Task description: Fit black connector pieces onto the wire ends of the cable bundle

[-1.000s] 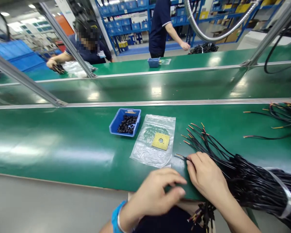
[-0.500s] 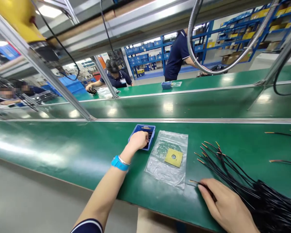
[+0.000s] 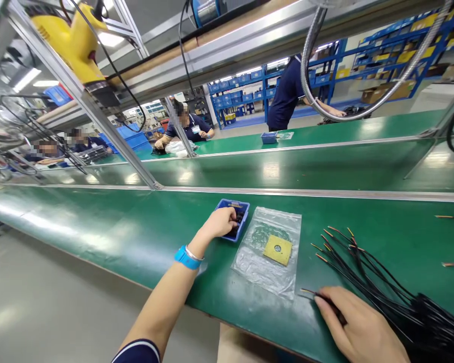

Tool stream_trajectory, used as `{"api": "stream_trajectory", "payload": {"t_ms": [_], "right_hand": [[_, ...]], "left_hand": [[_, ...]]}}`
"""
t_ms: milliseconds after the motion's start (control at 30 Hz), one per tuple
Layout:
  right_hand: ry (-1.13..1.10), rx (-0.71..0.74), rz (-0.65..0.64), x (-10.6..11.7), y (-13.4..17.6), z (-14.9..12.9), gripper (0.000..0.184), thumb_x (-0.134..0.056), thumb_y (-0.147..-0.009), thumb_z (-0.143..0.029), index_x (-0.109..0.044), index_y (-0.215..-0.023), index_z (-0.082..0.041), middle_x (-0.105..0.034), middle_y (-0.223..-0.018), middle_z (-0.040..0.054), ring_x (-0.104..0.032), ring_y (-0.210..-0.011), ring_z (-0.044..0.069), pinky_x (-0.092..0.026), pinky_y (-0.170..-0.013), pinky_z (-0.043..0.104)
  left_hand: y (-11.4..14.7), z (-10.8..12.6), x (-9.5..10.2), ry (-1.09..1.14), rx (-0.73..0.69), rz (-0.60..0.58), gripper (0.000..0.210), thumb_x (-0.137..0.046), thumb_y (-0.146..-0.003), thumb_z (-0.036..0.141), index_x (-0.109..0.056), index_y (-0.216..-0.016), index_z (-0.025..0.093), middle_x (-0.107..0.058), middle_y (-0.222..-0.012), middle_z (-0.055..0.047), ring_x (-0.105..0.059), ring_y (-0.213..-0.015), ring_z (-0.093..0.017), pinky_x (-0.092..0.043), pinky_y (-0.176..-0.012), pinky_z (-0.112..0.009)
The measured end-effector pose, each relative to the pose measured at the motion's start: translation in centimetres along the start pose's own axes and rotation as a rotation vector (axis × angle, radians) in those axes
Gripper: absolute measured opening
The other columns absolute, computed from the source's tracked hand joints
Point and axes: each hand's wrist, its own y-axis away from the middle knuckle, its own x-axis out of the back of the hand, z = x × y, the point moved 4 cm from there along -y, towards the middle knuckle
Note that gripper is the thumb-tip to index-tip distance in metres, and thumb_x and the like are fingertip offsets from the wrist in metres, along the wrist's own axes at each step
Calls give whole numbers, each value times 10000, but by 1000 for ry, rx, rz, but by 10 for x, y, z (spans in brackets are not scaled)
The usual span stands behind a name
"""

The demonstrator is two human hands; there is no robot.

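My left hand dips into a small blue bin of small black parts. Its fingers are curled down together, and whatever is between the tips is hidden. At the lower right, my right hand pinches a black cable whose thin stripped end points left above the green bench. Between the hands lies a clear zip bag, with a square yellow pad with a round hole in it on top. A bundle of black cables with stripped ends spreads just beyond my right hand.
A metal rail runs behind the green bench. A slanted metal post stands left, and a flexible metal hose hangs overhead. Co-workers sit and stand across the bench; one person leans over dark items.
The view has shifted slightly left. My left hand stays in the blue bin, its fingers lifted a little and more visible. My right hand still holds the cable in about the same place.
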Motion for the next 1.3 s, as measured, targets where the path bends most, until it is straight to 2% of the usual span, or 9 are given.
{"api": "stream_trajectory", "payload": {"t_ms": [133, 233, 400, 567, 767, 867, 1033, 1167, 1300], "right_hand": [[-12, -19, -30, -4, 3, 1, 205, -431, -1003, -309, -591, -913, -218, -645, -751, 3, -636, -644, 145, -478, -626, 263], [-19, -52, -52, -5, 3, 2, 188, -441, -1000, -289, -588, -914, -208, -636, -757, 16, -621, -656, 159, -471, -639, 279], [-54, -98, -32, -2, 2, 1, 143, -462, -990, -264, -584, -956, -197, -648, -800, 28, -631, -698, 161, -480, -655, 276], [-83, -135, 44, 2, 2, 2, 115, -471, -978, -232, -577, -982, -188, -653, -828, 27, -640, -713, 141, -493, -661, 250], [-121, -155, 121, 8, 1, 1, 79, -498, -958, -181, -576, -968, -177, -630, -793, 20, -614, -700, 130, -482, -658, 246], [-147, -149, 158, 13, -1, -1, 80, -523, -940, -142, -587, -979, -171, -629, -793, 25, -600, -696, 131, -480, -656, 251], [-203, -138, 203, 21, -2, -3, 107, -570, -894, -90, -601, -960, -169, -628, -783, 27, -584, -692, 132, -482, -646, 257], [-243, -136, 206, 23, -1, -3, 143, -594, -865, -64, -617, -965, -163, -625, -772, 28, -575, -685, 131, -483, -629, 263], [-243, -130, 181, 22, -2, -4, 159, -601, -851, -56, -639, -955, -171, -638, -772, 32, -594, -696, 144, -499, -641, 279]], "left_hand": [[23, 29, -3, 196, -121, 35, 260, -481, -917, 114, -598, -1149, 105, -742, -1001, -105, -724, -873, -184, -576, -770, -288], [38, 63, -25, 296, -242, -44, 241, -506, -886, 131, -632, -1089, 101, -761, -875, -83, -737, -783, -173, -581, -691, -249], [38, 108, -61, 248, -381, -75, 333, -562, -760, 62, -655, -1061, 169, -751, -964, -70, -714, -813, -196, -569, -754, -294], [23, 126, -72, 58, -437, -78, 384, -520, -766, 61, -604, -1129, 155, -730, -920, -129, -681, -914, -339, -528, -824, -497], [31, 128, -68, 49, -430, -89, 368, -524, -781, 57, -581, -1130, 158, -722, -903, -117, -684, -866, -299, -535, -814, -456], [59, 124, -72, 443, -348, -89, 318, -560, -826, 111, -577, -1137, 174, -718, -980, -96, -689, -845, -215, -555, -769, -333], [109, 119, -114, 1445, 119, -114, 215, -773, -760, 254, -646, -906, 160, -727, -772, -29, -713, -742, -146, -569, -729, -239], [122, 127, -140, 1722, 283, -39, 322, -883, -665, 284, -686, -880, 147, -734, -699, -10, -727, -714, -127, -574, -713, -196], [119, 129, -143, 1795, 301, -23, 325, -906, -636, 274, -718, -866, 141, -747, -696, -16, -733, -693, -123, -582, -698, -180]]}}
